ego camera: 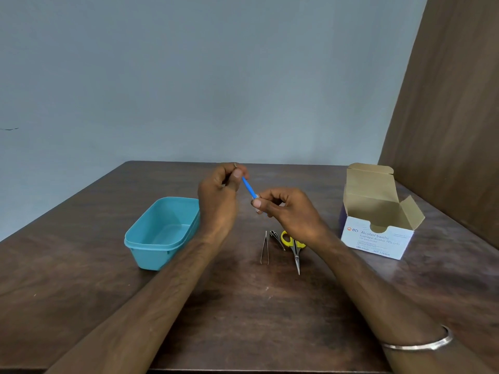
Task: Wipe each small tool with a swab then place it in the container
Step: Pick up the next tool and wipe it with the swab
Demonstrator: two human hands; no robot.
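A thin blue tool (249, 188) is held in the air above the table (243, 306), slanting between the two hands. Its upper end is pinched by the curled fingers and thumb of the left hand (220, 195); its lower end is pinched by the right hand (287, 211), where a small white swab (256, 197) is pressed against it at the fingertips. Little of the swab can be seen.

Below the grip, nearer the person, three more tools are laid on the table: tweezers (265, 248), a second small metal tool (277, 239) just beside them, and scissors (294, 248) with yellow handles, partly hidden under the right wrist.

Left of the grip, beside the left wrist, a teal container (151, 238) is set open. Nothing can be made out inside it.

Right of the grip, well apart, a swab box (378, 238) is stood with its flaps open.

A metal bangle (421, 344) is worn on the right forearm.
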